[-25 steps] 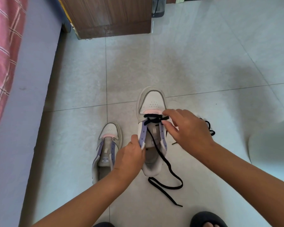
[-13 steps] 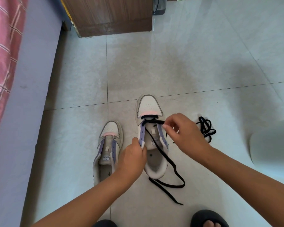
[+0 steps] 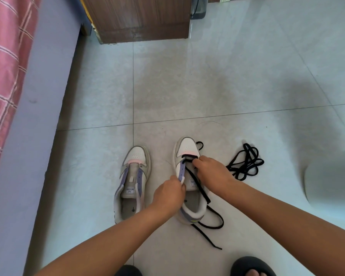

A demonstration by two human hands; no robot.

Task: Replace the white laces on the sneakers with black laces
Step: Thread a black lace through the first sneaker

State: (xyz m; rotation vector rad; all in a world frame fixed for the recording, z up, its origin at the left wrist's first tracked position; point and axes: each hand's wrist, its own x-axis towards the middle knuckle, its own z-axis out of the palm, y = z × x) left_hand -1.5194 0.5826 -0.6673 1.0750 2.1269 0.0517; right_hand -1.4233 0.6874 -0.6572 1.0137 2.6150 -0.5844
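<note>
Black slippers (image 3: 251,265) sit nearest, at the bottom edge. Above them both bare forearms reach forward over the tiled floor (image 3: 207,80). The left hand (image 3: 168,193) pinches the purple eyelet flap of the right sneaker (image 3: 187,176), fingers curled tight. The right hand (image 3: 212,174) pinches the black lace (image 3: 197,186) at the lowest eyelets; its loose end trails behind the heel. The left sneaker (image 3: 132,182) stands unlaced just beside. A spare black lace (image 3: 245,162) lies bundled further right. Beyond stands a wooden cabinet (image 3: 139,16).
</note>
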